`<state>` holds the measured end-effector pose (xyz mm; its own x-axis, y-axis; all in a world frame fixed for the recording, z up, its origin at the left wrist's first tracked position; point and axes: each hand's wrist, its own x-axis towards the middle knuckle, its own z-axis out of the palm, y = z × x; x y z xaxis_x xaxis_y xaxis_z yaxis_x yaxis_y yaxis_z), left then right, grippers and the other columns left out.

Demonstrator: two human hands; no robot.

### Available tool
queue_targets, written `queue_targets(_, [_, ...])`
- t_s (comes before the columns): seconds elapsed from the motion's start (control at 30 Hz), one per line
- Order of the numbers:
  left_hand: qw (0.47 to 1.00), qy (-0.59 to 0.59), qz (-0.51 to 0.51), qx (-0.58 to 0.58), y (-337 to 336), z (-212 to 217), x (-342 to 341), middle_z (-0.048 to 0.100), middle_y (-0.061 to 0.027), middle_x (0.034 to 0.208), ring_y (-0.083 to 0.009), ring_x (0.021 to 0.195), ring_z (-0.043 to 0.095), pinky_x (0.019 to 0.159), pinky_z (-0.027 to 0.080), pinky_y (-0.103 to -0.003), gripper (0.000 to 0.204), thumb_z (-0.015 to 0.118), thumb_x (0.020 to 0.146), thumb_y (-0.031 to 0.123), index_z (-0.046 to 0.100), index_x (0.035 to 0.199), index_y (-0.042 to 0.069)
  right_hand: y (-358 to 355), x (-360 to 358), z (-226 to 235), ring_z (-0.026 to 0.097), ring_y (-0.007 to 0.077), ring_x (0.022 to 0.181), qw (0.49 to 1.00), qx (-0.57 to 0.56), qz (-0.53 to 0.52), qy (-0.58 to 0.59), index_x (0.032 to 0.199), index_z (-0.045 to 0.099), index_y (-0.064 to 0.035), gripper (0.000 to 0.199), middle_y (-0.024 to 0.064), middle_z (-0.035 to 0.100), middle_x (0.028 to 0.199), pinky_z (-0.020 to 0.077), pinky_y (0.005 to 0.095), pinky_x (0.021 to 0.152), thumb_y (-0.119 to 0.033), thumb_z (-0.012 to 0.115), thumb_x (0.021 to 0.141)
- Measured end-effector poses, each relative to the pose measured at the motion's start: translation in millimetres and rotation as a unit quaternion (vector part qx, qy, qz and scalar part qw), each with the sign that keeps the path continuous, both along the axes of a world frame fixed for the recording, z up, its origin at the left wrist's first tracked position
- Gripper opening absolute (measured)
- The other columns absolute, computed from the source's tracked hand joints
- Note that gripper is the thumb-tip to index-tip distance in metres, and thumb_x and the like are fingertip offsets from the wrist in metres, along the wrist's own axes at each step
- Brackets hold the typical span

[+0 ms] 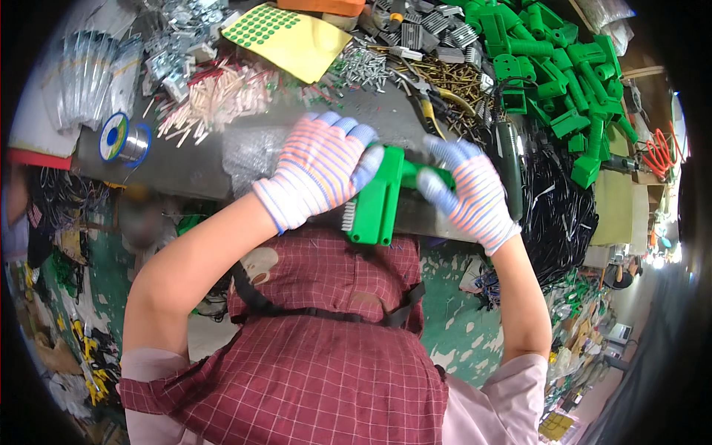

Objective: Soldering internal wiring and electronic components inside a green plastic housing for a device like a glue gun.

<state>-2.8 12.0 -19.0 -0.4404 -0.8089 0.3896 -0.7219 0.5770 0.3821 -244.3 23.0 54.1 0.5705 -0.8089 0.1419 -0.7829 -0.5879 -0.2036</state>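
My left hand [315,167], in a striped knit glove, is closed on the upper left side of a green plastic housing [380,204]. The housing has a block-shaped body with a handle-like arm sticking out to the right. Pale ridged teeth show along its lower left edge. My right hand [478,193], gloved alike and partly blurred, is beside that arm with thumb and fingers apart, the arm's end between them. Whether they touch it, I cannot tell. Clear bubble wrap [248,159] lies on the dark bench [185,167] by my left wrist.
Green plastic housings [571,81] are heaped at the far right. Pliers [426,107], screws [445,81], pale sticks [222,96] and a yellow sticker sheet [297,44] lie along the back. A solder spool [126,141] stands left; black cables [556,208] hang right.
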Motion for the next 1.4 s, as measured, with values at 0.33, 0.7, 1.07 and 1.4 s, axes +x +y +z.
queue_targets(0.33, [0.999, -0.007, -0.028, 0.014, 4, 13, -1, 0.066, -0.0116, 0.097, -0.0321, 0.091, 0.06, 0.085, 0.044, -0.045, 0.03, 0.058, 0.088, 0.033, 0.066, 0.104, 0.009, -3, -25, -35, 0.063, 0.0287, 0.069, 0.99, -0.025, 0.047, 0.127, 0.1, 0.062, -0.011, 0.056, 0.009, 0.06, 0.076, 0.0486, 0.0414, 0.065, -0.062, 0.066, 0.078])
queue_targets(0.7, [0.98, -0.047, -0.15, 0.124, 1, 50, -79, 0.062, -0.0144, 0.112, -0.0327, 0.098, 0.061, 0.087, 0.046, -0.045, 0.06, 0.074, 0.078, 0.031, 0.057, 0.129, 0.004, 37, -68, -31, 0.062, 0.0333, 0.088, 0.992, 0.008, -0.11, -0.064, 0.117, 0.059, -0.0055, 0.059, 0.0112, 0.064, 0.1, 0.0485, 0.0435, 0.085, -0.037, 0.08, 0.071])
queue_targets(1.07, [0.982, -0.085, -0.151, 0.078, 1, 49, -86, 0.064, -0.0089, 0.105, -0.0321, 0.099, 0.059, 0.093, 0.045, -0.046, 0.052, 0.078, 0.073, 0.028, 0.064, 0.12, 0.01, 31, -98, -57, 0.058, 0.0244, 0.074, 0.982, -0.008, -0.096, -0.164, 0.098, 0.072, -0.0182, 0.022, 0.0013, 0.062, 0.08, 0.043, 0.0411, 0.079, -0.028, 0.072, 0.079])
queue_targets(1.4, [0.954, -0.248, -0.151, 0.07, 1, 55, -102, 0.056, -0.0144, 0.119, -0.0349, 0.112, 0.052, 0.101, 0.039, -0.05, 0.075, 0.076, 0.074, 0.042, 0.054, 0.135, 0.006, 29, -109, -62, 0.058, 0.0254, 0.072, 0.99, -0.034, -0.075, -0.118, 0.101, 0.071, -0.018, 0.021, 0.0037, 0.059, 0.075, 0.0428, 0.0422, 0.078, -0.022, 0.067, 0.081])
